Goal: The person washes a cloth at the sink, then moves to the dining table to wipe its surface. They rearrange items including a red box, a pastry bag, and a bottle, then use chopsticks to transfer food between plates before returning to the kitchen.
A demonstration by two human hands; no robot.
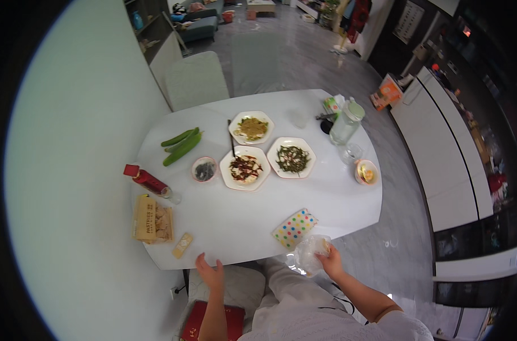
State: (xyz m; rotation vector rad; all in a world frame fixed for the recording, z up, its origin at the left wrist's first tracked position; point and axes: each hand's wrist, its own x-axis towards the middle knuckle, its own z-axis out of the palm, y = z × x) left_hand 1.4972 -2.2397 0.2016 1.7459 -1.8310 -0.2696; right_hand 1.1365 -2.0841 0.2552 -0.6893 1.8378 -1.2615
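My right hand (330, 260) grips a crumpled clear plastic bag (309, 253) at the table's near right edge; whatever is inside is unclear. Just beyond the bag lies a white packet with coloured dots (294, 228). My left hand (209, 269) is at the near left edge, its fingers apart and holding nothing. A small yellowish patterned packet (182, 245) lies a little to its left. Farther left, a brown paper pastry bag (145, 219) rests beside a red bottle (150, 181).
Mid-table are a plate of dark-topped food (245, 168), a plate of green strips (291, 157), another plate (251, 128) and a small bowl (204, 169). Green gourds (184, 147) lie left. A lidded glass pitcher (347, 123) and bowl (366, 172) stand right. A chair (226, 281) is near me.
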